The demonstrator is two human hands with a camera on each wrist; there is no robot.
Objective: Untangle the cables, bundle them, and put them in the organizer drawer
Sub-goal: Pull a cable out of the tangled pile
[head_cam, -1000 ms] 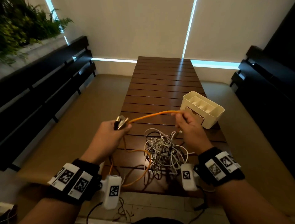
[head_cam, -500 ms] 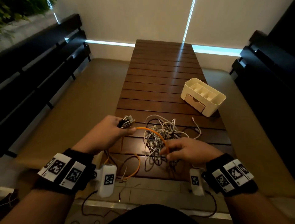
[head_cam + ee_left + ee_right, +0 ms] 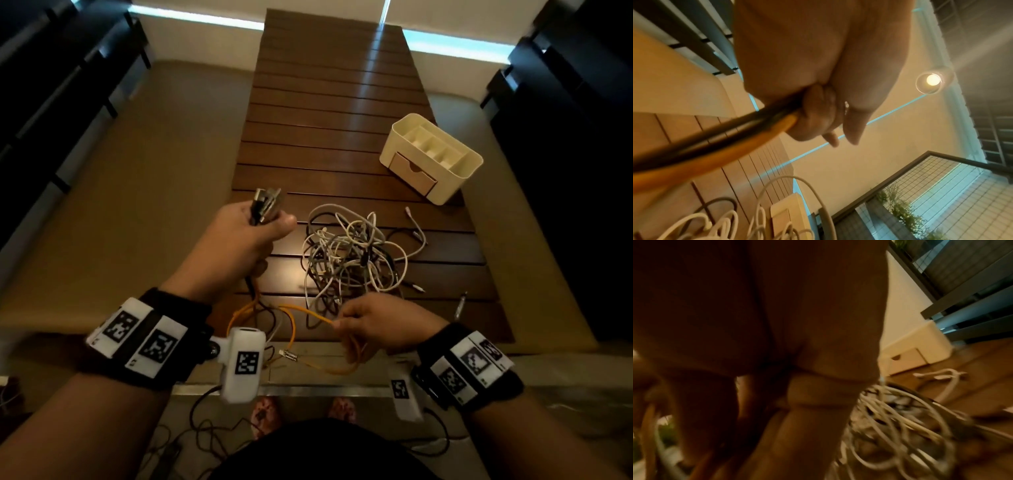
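On the slatted wooden tabletop (image 3: 329, 102), mid-width, lies a tangled pile of white, grey & black cables (image 3: 356, 253), loose ends trailing off to the right. Cream organizer (image 3: 469, 171) sits further back on the right edge, well apart from the pile; its small drawer (image 3: 412, 173) faces the person and looks closed.

Left hand (image 3: 239, 240) is raised just left of the pile, grip clamped round a bunch of cable ends: plugs (image 3: 265, 205) stick up out of the fist, black and orange leads run out below the palm (left wrist view shows fingers (image 3: 813, 113) curled tight on them).

Right hand (image 3: 380, 323) is low at the near edge of the tabletop, thumb & fingertips pinching the orange cable (image 3: 291, 311). That cable loops from under the left hand across to the right, w/ more slack hanging below the right palm. A metal connector (image 3: 289, 354) dangles between the two wrists; which cable it belongs to can't be told.

Right wrist view is blurred; pile and drawer front just show beyond the hand.
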